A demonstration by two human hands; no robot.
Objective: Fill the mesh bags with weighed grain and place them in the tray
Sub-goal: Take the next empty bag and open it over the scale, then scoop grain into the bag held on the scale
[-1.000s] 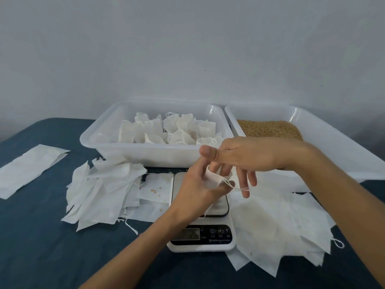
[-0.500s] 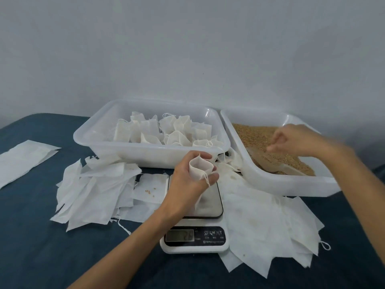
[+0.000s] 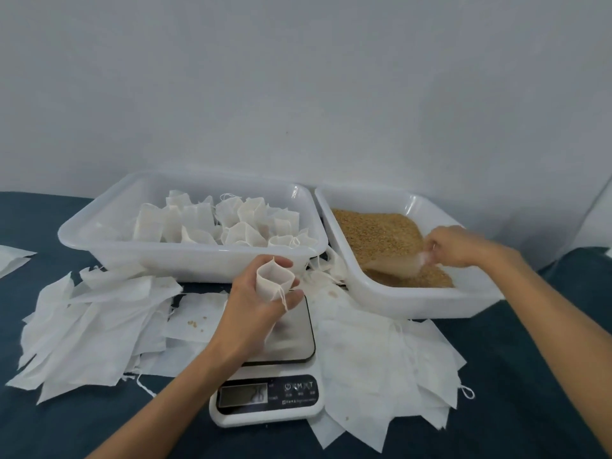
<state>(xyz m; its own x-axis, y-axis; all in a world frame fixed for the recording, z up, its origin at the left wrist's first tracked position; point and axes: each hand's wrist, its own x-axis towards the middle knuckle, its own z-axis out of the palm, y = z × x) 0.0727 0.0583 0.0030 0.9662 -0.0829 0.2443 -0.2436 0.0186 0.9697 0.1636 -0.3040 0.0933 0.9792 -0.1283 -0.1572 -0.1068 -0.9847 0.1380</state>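
Two hands work: our left hand [image 3: 256, 306] grips the open mesh bag [image 3: 274, 281] above the scale [image 3: 281, 366]; our right hand [image 3: 455, 246], at three o'clock, clasps the scoop [image 3: 397, 265]. Grain [image 3: 374, 235] may spill if the bag mouth sags.

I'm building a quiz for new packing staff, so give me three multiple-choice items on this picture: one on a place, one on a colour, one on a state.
1. Where does the white digital kitchen scale stand?
A. In front of the two tubs
B. Inside the grain tub
C. On the floor

2. What colour is the cloth covering the table?
A. Red
B. Dark blue
C. Yellow

3. How is the small white mesh bag held by the left hand?
A. Mouth open, upward
B. Tied shut
C. Folded flat

Answers: 1 A, it sits nearer the person than the white plastic tub of filled bags and the white plastic tub of brown grain. 2 B, the bare cloth shows dark blue. 3 A, its rim gapes upward above the fingers.
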